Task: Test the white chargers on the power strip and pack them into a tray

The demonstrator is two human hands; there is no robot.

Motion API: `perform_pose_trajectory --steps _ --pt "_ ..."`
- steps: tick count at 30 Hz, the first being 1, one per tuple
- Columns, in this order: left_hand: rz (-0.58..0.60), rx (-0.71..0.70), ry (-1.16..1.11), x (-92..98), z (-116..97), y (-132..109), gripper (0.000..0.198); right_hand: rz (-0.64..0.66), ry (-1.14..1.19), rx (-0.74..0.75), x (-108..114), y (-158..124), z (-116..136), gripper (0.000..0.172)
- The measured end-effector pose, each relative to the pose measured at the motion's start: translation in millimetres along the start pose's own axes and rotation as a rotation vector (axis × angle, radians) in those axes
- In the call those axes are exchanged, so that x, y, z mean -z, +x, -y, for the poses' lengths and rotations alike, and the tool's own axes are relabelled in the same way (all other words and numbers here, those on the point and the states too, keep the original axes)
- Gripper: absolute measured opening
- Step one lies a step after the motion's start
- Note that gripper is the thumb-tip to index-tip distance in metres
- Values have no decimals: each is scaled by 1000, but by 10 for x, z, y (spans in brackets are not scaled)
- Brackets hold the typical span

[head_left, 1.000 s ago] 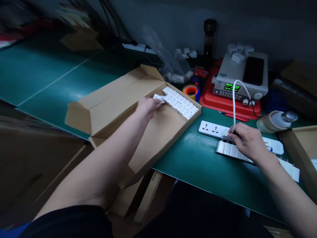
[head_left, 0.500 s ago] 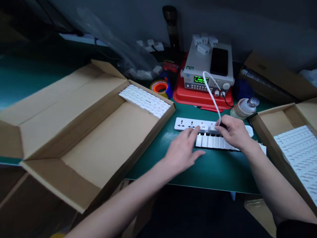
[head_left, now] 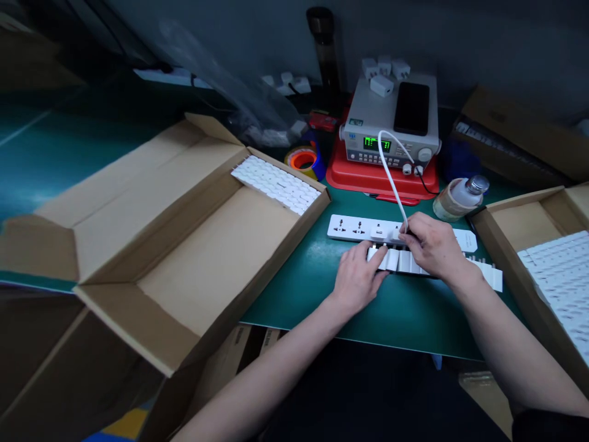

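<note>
- At the left lies an open brown cardboard box (head_left: pixel 216 252); a block of small white plastic adapters (head_left: pixel 276 184) fills only its far end. One second earlier the left hand is at this block, now not.
- The left hand (head_left: pixel 356 276) reaches over the green counter (head_left: pixel 294 301). Its grip is rather narrow, at the left end of the row of white rectangular adapters (head_left: pixel 409 263); I cannot tell if it has closed on one. Half a second earlier its thumb is spread wider, and the row looks more even there.
- Behind this row stands the long white power strip (head_left: pixel 346 229), with a white adapter (head_left: pixel 378 234) plugged in it.
- Farther back, the grey metal instrument (head_left: pixel 368 116) has a green display (head_left: pixel 377 145). It reads PASS half a second earlier; now other marks, not clear to me.
- The white cable (head_left: pixel 391 178) bends down to the right hand (head_left: pixel 427 245), whose grip pinches its end at the strip.
- The step in hand is, I judge, checking adapters by cable while picking from the row; the next move calls for a precise pinch and a steady cable.
</note>
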State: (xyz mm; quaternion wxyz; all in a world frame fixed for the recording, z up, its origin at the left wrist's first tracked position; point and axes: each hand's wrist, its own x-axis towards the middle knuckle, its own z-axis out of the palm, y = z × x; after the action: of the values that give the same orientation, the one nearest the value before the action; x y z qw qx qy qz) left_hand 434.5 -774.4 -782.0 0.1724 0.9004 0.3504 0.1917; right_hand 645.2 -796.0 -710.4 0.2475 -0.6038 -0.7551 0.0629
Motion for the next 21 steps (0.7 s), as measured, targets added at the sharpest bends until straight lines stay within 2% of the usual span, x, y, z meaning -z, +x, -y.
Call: perform_pose_trajectory --steps 3,6,9,12,14,16,21 --pt "-34 -15 -47 -8 15 -56 43 -4 -23 -2 -3 -9 12 12" --pt "-79 -79 -171 103 162 -214 41 -20 -4 -19 13 -23 13 14" --pt "-108 -93 -194 393 406 -262 37 -102 137 -51 73 -53 -39 13" --pt "-94 -98 -49 738 638 -42 33 -235 289 -116 175 -112 -138 9" --pt "5 -158 47 909 720 221 32 -247 338 -153 241 -156 -198 7" --pt "159 -241 125 1009 711 513 33 -202 330 -144 280 -189 -234 3" --pt "496 -385 292 1064 423 1068 37 -131 78 60 244 -207 -258 20"
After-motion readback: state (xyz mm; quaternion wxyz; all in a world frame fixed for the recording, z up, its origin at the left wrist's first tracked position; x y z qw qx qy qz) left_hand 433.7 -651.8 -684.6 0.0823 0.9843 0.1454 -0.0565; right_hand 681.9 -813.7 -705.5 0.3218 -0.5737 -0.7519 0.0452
